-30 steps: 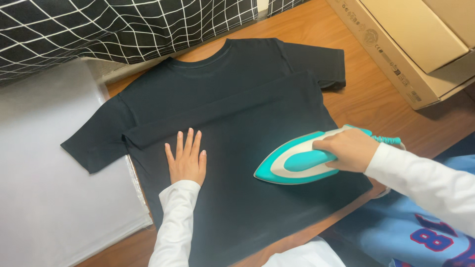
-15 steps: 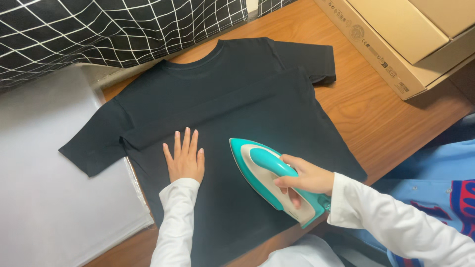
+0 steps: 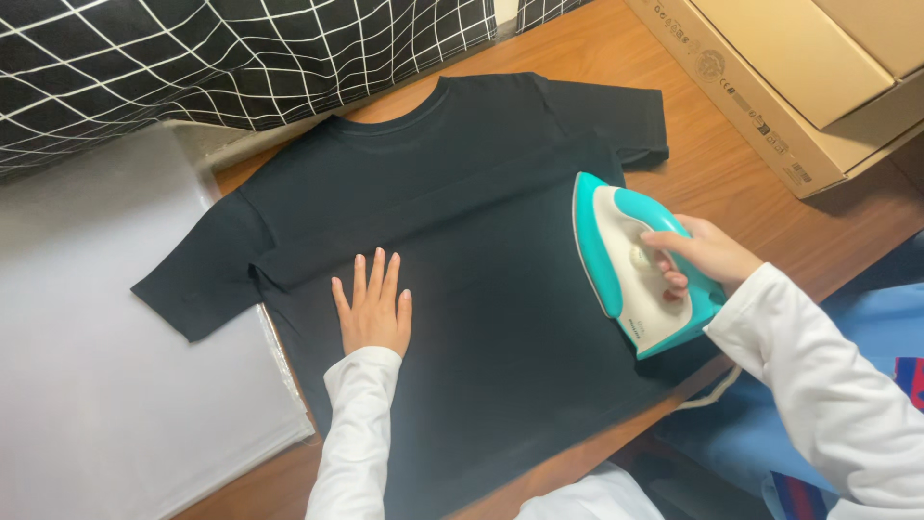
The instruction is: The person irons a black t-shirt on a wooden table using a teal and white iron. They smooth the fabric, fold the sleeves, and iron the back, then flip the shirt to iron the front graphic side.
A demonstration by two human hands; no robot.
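while a black t-shirt [image 3: 462,221] lies spread face down across the middle of the frame, a person in white sleeves works over it with both hands. the left hand [image 3: 373,310] rests palm down on the shirt at lower centre, its fingers [image 3: 375,274] straight, close together and pointing toward the collar; it grips nothing, only presses flat on the cloth. the right hand [image 3: 701,252], at centre right, is wrapped around the handle of a teal and white iron [image 3: 630,260], fingers curled over the top of the grip. the iron sits flat on the shirt's right side, its tip aimed at the upper part of the frame, just below the right sleeve. iron and left hand are well apart, with a stretch of smooth black cloth between them. the shirt covers a wooden table [image 3: 731,183], its collar toward the upper centre and one sleeve hanging off the table's left edge over a grey sheet [image 3: 96,385] at lower left. a black cloth with a white grid [image 3: 192,58] fills the upper left. a cardboard box [image 3: 799,77] stands at the upper right corner. blue fabric [image 3: 866,327] shows at lower right, beyond the table edge.
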